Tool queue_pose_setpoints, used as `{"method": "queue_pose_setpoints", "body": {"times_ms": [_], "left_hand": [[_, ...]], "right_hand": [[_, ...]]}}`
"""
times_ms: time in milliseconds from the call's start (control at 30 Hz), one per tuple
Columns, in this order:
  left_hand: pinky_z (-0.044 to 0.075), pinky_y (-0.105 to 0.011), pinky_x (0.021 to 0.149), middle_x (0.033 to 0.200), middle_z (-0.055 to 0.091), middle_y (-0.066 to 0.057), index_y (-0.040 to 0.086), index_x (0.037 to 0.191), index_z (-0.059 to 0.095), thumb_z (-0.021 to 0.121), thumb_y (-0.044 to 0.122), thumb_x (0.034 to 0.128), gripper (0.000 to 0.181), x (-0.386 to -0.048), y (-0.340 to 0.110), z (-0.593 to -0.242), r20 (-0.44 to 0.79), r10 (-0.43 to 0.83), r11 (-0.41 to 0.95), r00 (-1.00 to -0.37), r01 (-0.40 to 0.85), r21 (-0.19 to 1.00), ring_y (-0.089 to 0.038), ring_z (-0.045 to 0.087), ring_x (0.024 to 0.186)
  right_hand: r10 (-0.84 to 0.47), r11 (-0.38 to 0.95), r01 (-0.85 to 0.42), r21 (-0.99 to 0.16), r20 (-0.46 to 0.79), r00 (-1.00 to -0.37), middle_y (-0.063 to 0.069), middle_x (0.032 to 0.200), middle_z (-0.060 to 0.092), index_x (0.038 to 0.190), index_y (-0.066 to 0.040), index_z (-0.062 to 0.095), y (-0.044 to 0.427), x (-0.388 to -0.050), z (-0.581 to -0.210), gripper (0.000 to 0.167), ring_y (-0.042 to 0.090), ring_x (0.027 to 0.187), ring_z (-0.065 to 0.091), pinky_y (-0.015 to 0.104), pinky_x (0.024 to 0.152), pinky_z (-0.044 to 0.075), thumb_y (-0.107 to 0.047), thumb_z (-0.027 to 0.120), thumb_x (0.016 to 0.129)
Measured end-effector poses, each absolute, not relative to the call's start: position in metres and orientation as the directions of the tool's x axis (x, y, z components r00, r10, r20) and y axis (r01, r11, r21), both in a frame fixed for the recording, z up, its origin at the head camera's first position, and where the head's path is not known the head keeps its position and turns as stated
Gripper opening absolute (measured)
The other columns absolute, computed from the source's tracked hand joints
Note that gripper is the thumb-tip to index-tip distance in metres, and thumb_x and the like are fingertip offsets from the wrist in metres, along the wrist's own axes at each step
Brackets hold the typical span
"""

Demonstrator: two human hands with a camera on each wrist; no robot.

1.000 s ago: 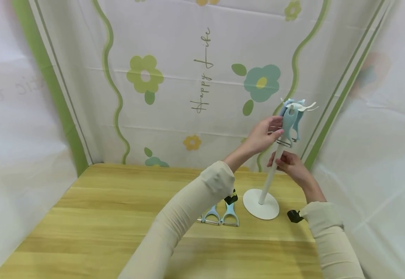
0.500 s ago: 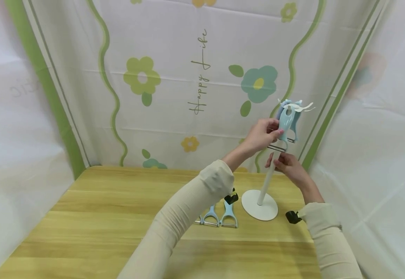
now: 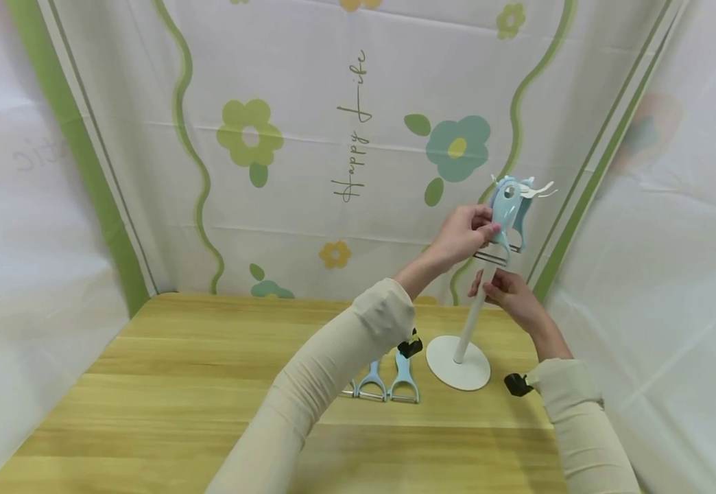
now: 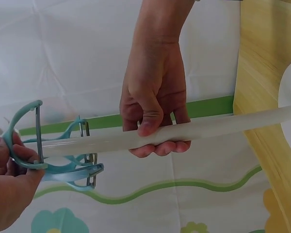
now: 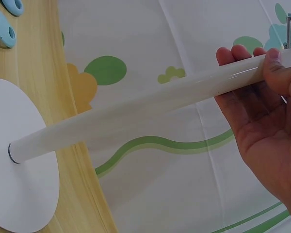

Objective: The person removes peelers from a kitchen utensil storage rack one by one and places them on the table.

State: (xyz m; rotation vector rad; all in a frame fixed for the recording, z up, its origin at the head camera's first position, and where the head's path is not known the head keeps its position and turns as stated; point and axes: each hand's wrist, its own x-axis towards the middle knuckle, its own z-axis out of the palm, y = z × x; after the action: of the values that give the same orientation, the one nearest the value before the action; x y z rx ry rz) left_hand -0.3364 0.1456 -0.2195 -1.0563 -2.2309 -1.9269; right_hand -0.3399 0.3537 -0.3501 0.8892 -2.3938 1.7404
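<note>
A white stand with a round base [image 3: 458, 376] and a slim pole [image 3: 470, 322] rises at the right of the table. Around its white hooked top [image 3: 540, 190] hang several blue Y-shaped peelers [image 3: 523, 223]. My left hand [image 3: 459, 237] pinches the handle of the front light blue peeler [image 3: 506, 206], blade end down. Whether a hook still passes through its handle hole cannot be told. Lower down, my right hand [image 3: 512, 295] grips the pole; the right wrist view shows fingers and thumb around the pole [image 5: 184, 94]. Hanging blades [image 4: 89, 167] show below the left hand in its wrist view.
Several blue peelers [image 3: 403, 381] lie in a row on the wooden table [image 3: 210, 370], left of the base, partly hidden by the left sleeve [image 3: 333, 363]. A flower-printed curtain [image 3: 296, 206] stands behind the table, with white sheets at both sides.
My left hand has taken hold of the front peeler's handle. That peeler has turned, its blade end swinging left, and its top has shifted up slightly. The right hand stays on the pole.
</note>
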Motion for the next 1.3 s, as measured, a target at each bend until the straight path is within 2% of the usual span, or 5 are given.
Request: {"method": "queue_pose_setpoints", "body": {"times_ms": [267, 500, 833, 1100, 1300], "left_hand": [[0.059, -0.028, 0.07, 0.098, 0.071, -0.018, -0.006, 0.114, 0.063, 0.058, 0.004, 0.0991, 0.019, -0.334, 0.145, -0.216, 0.451, 0.468, 0.009, -0.76, 0.514, 0.858, -0.016, 0.065, 0.076], [0.052, -0.015, 0.063, 0.099, 0.071, -0.022, -0.009, 0.111, 0.064, 0.06, 0.003, 0.0974, 0.019, -0.331, 0.139, -0.22, 0.489, 0.468, 0.008, -0.736, 0.557, 0.831, -0.02, 0.066, 0.078], [0.053, -0.015, 0.064, 0.096, 0.071, -0.021, -0.008, 0.108, 0.066, 0.06, 0.002, 0.0972, 0.015, -0.32, 0.123, -0.235, 0.502, 0.468, 0.0, -0.727, 0.568, 0.823, -0.012, 0.064, 0.074], [0.057, -0.018, 0.071, 0.098, 0.071, -0.019, -0.007, 0.107, 0.066, 0.062, 0.002, 0.0965, 0.014, -0.318, 0.106, -0.255, 0.441, 0.455, 0.028, -0.773, 0.508, 0.861, -0.009, 0.063, 0.077], [0.061, -0.027, 0.076, 0.098, 0.07, -0.019, -0.006, 0.105, 0.066, 0.061, 0.001, 0.0965, 0.012, -0.32, 0.089, -0.27, 0.414, 0.437, 0.024, -0.798, 0.471, 0.882, -0.011, 0.064, 0.078]], "right_hand": [[-0.418, 0.197, -0.474, -0.858, 0.364, -0.832, 0.005, 0.097, 0.07, 0.113, 0.014, 0.049, 0.355, -0.34, -0.35, 0.026, 0.012, 0.096, 0.069, 0.02, 0.089, 0.056, -0.011, 0.045, 0.106], [-0.404, 0.215, -0.459, -0.862, 0.35, -0.845, 0.007, 0.098, 0.069, 0.113, 0.013, 0.05, 0.354, -0.34, -0.349, 0.03, 0.012, 0.097, 0.069, 0.019, 0.09, 0.056, -0.016, 0.046, 0.106], [-0.376, 0.268, -0.424, -0.865, 0.311, -0.873, 0.005, 0.098, 0.07, 0.116, 0.013, 0.049, 0.353, -0.338, -0.348, 0.028, 0.009, 0.097, 0.068, 0.017, 0.089, 0.055, -0.013, 0.043, 0.107], [-0.352, 0.306, -0.397, -0.865, 0.285, -0.891, -0.009, 0.098, 0.07, 0.117, -0.009, 0.057, 0.353, -0.338, -0.349, 0.017, 0.004, 0.097, 0.068, 0.016, 0.088, 0.055, -0.015, 0.045, 0.107], [-0.357, 0.308, -0.424, -0.851, 0.309, -0.881, -0.005, 0.097, 0.069, 0.117, 0.01, 0.05, 0.351, -0.337, -0.348, 0.027, 0.005, 0.096, 0.068, 0.016, 0.088, 0.055, -0.014, 0.045, 0.106]]}}
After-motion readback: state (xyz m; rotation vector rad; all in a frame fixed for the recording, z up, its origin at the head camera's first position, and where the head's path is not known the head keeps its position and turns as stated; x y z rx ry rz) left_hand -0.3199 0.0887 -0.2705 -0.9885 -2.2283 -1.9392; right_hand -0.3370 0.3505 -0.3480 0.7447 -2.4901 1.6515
